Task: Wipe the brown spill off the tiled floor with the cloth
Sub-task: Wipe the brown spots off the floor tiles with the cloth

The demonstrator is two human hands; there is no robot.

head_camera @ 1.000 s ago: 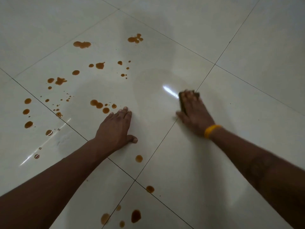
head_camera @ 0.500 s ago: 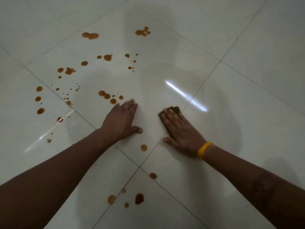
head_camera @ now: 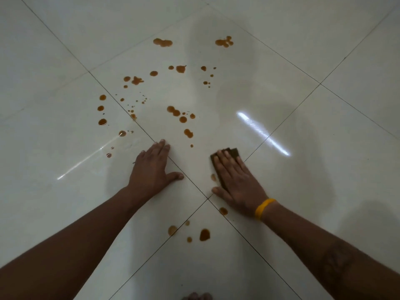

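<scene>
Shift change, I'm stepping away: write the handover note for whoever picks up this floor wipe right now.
Right hand: fingers straight, pressing the brown cloth flat on the tiled floor.
Left hand: flat on the floor, holding nothing.
Done: the tiles right of the cloth show no drops.
Left: nearly all the brown spill ahead and to the left, one smear beside the cloth, and drops near the person.

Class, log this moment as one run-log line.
right hand flat, pressing cloth | left hand flat on floor | brown spill mostly unwiped
</scene>
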